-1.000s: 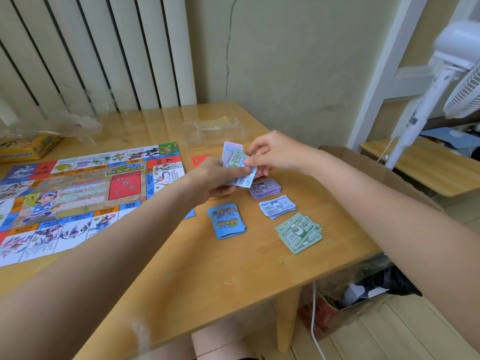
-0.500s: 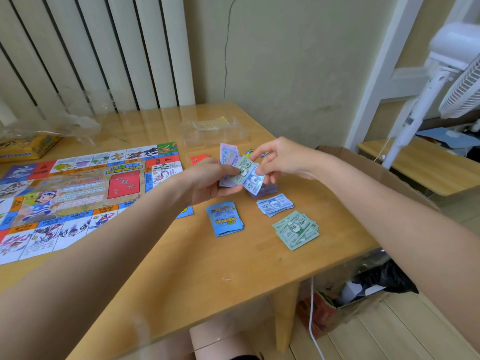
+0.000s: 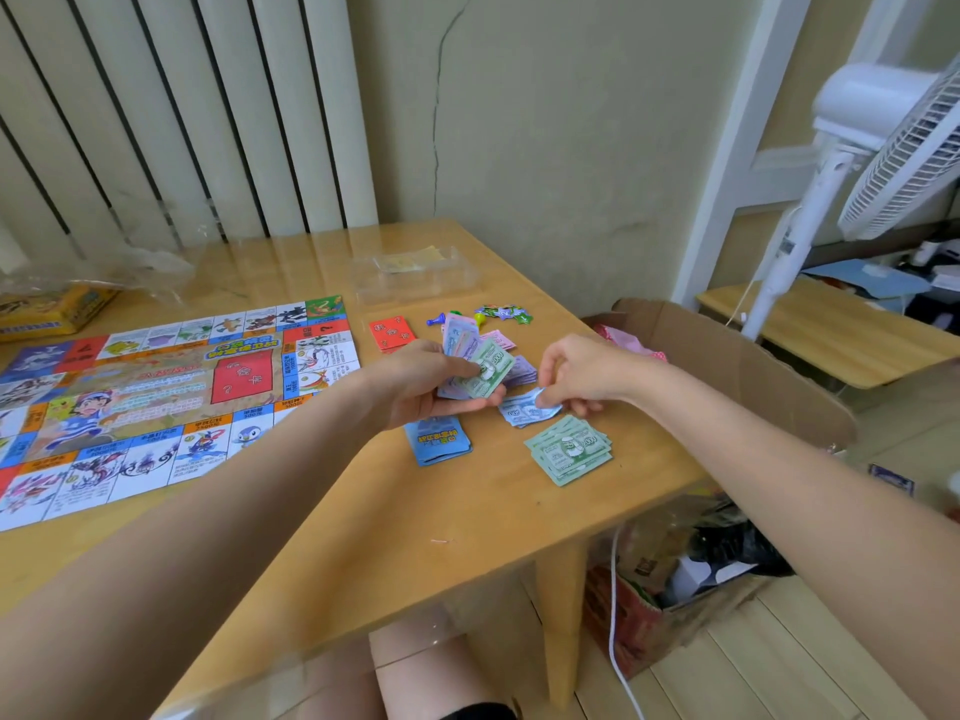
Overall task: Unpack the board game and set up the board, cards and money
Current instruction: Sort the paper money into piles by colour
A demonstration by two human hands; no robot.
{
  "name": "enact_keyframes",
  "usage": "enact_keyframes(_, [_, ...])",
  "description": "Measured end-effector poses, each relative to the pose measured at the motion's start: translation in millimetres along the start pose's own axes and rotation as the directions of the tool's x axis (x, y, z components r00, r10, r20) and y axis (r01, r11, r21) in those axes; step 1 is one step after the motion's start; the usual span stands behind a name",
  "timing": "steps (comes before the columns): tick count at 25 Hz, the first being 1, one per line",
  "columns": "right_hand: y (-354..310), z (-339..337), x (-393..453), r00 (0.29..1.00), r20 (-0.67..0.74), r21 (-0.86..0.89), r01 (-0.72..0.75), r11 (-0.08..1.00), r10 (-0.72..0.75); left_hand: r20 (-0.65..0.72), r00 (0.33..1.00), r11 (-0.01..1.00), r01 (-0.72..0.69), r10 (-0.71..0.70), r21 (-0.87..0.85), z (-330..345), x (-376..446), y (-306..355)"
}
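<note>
The colourful game board [image 3: 156, 397] lies flat on the left of the wooden table [image 3: 395, 522]. My left hand [image 3: 415, 387] grips a fanned stack of play money [image 3: 475, 363], a green note on top. My right hand [image 3: 582, 374] pinches a blue note [image 3: 540, 400] down onto the blue money pile [image 3: 522, 413]. A green money pile [image 3: 569, 449] lies near the table's right edge. Behind my hands sit a purple money pile [image 3: 522, 371] and a pink pile [image 3: 498, 339]. A blue card deck [image 3: 437, 441] and a red card deck [image 3: 392, 332] lie beside the board.
Small pawns and star tokens [image 3: 501, 313] lie behind the money. A clear plastic tray [image 3: 415, 275] stands at the back, a yellow game box [image 3: 52, 311] far left under crumpled plastic. An open cardboard box [image 3: 727, 366] and a white fan [image 3: 852, 163] stand right of the table.
My right hand pulled a blue note off the stack in my left hand and lowered it to the blue pile. A green note now tops the held stack.
</note>
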State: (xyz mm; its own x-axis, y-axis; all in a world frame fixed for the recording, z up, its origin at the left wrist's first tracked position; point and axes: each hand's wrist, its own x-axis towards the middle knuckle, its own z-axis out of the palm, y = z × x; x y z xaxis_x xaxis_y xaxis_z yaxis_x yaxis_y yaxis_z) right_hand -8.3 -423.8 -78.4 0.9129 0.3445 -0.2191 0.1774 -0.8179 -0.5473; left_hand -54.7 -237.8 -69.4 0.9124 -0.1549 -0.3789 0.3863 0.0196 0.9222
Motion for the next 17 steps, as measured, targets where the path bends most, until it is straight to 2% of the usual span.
enact_keyframes(2, [-2.9, -3.1, -0.3, 0.999, -0.036, -0.137, 0.01, 0.991, -0.015, -0.001, 1.0, 1.0, -0.011, 0.011, 0.025, 0.0, -1.5, 1.6])
enact_keyframes(4, [-9.2, -7.5, 0.0, 0.994, -0.099, -0.177, 0.037, 0.984, -0.056, -0.016, 1.0, 0.999, -0.018, 0.019, 0.046, 0.6, -0.6, 2.4])
enact_keyframes(5, [-13.6, -9.8, 0.8, 0.988, -0.135, -0.098, 0.06, 0.993, -0.073, -0.034, 0.999, 0.999, -0.02, 0.022, 0.046, 0.1, 0.5, 2.5])
enact_keyframes(7, [-21.9, -14.1, 4.3, 0.982, -0.165, 0.18, 0.123, 0.976, -0.093, -0.07, 0.997, 0.999, -0.029, 0.032, 0.04, -1.1, 2.8, 3.3])
enact_keyframes(9, [-28.1, -14.4, 5.9, 0.987, -0.104, 0.341, 0.148, 0.928, -0.119, -0.069, 0.997, 0.999, -0.04, 0.042, 0.03, -0.5, 4.1, 4.2])
enact_keyframes(14, [-35.8, -11.4, 9.2, 0.987, -0.074, 0.354, 0.158, 0.922, -0.141, -0.041, 0.998, 0.992, -0.051, 0.046, -0.118, -3.9, 4.6, 6.9])
enact_keyframes(17, [-38.7, -17.9, 5.7, 0.991, -0.019, 0.283, 0.135, 0.95, -0.135, -0.033, 0.998, 0.995, -0.058, 0.055, -0.077, -7.3, 2.3, 6.7])
